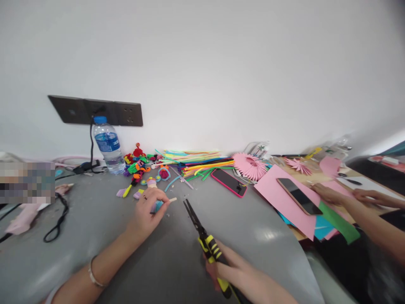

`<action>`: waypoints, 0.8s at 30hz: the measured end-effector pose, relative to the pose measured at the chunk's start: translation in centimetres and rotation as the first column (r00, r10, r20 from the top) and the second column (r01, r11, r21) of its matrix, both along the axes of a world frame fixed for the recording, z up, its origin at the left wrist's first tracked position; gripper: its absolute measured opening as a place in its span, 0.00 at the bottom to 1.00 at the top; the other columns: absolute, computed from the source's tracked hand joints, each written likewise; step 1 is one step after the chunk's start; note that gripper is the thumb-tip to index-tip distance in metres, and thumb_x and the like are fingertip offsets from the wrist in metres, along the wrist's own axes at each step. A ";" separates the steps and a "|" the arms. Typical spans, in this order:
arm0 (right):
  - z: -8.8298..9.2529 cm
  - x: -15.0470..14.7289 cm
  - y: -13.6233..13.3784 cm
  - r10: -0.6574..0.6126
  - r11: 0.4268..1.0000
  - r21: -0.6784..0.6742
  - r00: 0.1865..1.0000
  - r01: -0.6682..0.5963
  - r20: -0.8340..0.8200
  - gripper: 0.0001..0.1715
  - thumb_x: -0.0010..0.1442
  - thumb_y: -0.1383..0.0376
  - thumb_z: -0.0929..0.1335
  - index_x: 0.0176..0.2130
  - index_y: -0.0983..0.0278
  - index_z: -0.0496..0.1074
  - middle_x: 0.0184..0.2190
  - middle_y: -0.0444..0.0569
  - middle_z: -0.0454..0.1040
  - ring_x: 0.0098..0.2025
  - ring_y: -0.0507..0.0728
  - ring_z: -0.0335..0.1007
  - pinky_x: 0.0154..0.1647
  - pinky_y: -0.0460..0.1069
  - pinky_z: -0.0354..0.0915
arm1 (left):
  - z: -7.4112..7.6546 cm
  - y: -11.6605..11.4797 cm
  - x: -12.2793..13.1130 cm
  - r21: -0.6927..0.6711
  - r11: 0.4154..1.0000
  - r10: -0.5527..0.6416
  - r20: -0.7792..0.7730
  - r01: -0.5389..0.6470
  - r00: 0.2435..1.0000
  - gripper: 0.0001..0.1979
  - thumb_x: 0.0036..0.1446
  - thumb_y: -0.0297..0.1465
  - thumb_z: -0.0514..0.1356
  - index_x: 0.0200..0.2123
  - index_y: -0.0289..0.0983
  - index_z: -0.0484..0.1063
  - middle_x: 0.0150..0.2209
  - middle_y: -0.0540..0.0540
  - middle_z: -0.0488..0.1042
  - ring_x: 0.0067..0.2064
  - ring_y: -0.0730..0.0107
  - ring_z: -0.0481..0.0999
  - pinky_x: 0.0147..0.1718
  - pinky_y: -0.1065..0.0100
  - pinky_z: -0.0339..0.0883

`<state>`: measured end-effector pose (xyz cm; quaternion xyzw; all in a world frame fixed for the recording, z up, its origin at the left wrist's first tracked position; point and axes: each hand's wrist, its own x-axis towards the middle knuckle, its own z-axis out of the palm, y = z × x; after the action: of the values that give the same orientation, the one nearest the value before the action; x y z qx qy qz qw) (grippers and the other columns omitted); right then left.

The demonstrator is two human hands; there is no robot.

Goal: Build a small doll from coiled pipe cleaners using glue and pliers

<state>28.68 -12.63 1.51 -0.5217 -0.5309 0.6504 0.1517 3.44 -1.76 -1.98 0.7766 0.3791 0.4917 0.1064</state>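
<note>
My left hand (148,209) is closed, pinching a small pipe-cleaner craft; its pale cream end (172,199) sticks out past the fingertips. A blue fuzzy part shows between the fingers, and the rest lies hidden in the palm. In my right hand (228,266) are long-nose pliers (205,240) with yellow-and-black handles. Their narrow jaws are slightly apart and point toward the cream end, with a gap between them. Just beyond my left hand sits a heap of colourful pipe-cleaner pieces (138,162).
Loose pipe cleaners (196,160) lie along the wall. A pink-edged phone (229,182), a pink paper fan (249,166) and a water bottle (109,145) stand or lie nearby. At right, another person's hands (325,194) rest near pink paper (281,190) and a second phone (299,196).
</note>
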 end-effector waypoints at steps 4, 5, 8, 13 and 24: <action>-1.3 -2.0 -0.8 -0.039 0.999 0.019 0.999 0.040 -0.015 0.08 0.58 0.62 0.64 0.40 0.61 0.66 0.29 0.43 0.68 0.33 0.54 0.66 0.37 0.47 0.61 | -0.3 -0.6 0.4 -0.052 0.998 0.036 -0.036 -0.038 0.999 0.04 0.60 0.28 0.58 0.32 0.39 0.69 0.32 0.49 0.76 0.37 0.67 0.75 0.41 0.65 0.66; -1.4 -2.3 -0.8 -0.043 0.999 0.010 0.999 0.043 -0.019 0.09 0.59 0.62 0.64 0.41 0.61 0.66 0.30 0.43 0.68 0.33 0.53 0.66 0.36 0.47 0.61 | -0.4 -0.7 0.5 -0.070 0.997 0.042 -0.031 -0.044 0.999 0.03 0.61 0.28 0.58 0.32 0.39 0.69 0.33 0.49 0.77 0.37 0.67 0.76 0.41 0.65 0.66; -1.3 -2.8 -0.7 -0.028 1.000 -0.013 0.999 0.028 -0.018 0.12 0.60 0.60 0.64 0.44 0.62 0.65 0.32 0.43 0.66 0.32 0.53 0.64 0.35 0.45 0.61 | -0.3 -0.8 0.7 -0.092 0.995 0.033 -0.007 -0.033 0.999 0.03 0.60 0.27 0.58 0.33 0.39 0.69 0.33 0.50 0.79 0.37 0.68 0.78 0.40 0.67 0.67; -1.7 -3.1 -0.4 -0.041 0.998 0.045 0.998 0.039 0.051 0.18 0.60 0.56 0.63 0.47 0.62 0.66 0.33 0.45 0.68 0.34 0.54 0.64 0.38 0.47 0.63 | 0.1 -0.7 0.9 -0.047 0.999 0.003 -0.006 -0.003 1.000 0.06 0.58 0.24 0.59 0.31 0.40 0.70 0.35 0.50 0.80 0.40 0.68 0.78 0.45 0.64 0.65; -4.5 -3.5 -0.3 -0.120 0.970 0.225 0.986 0.090 0.120 0.28 0.57 0.53 0.66 0.53 0.64 0.68 0.37 0.50 0.73 0.42 0.60 0.68 0.45 0.51 0.65 | -0.1 -0.3 0.6 -0.055 0.998 -0.007 -0.007 0.007 1.000 0.05 0.58 0.26 0.61 0.30 0.39 0.72 0.36 0.49 0.80 0.40 0.67 0.78 0.44 0.64 0.66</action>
<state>25.20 -12.97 -2.98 -0.5712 -0.5796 0.5431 0.2068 4.08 -2.09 -2.05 0.7765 0.3902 0.4779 0.1279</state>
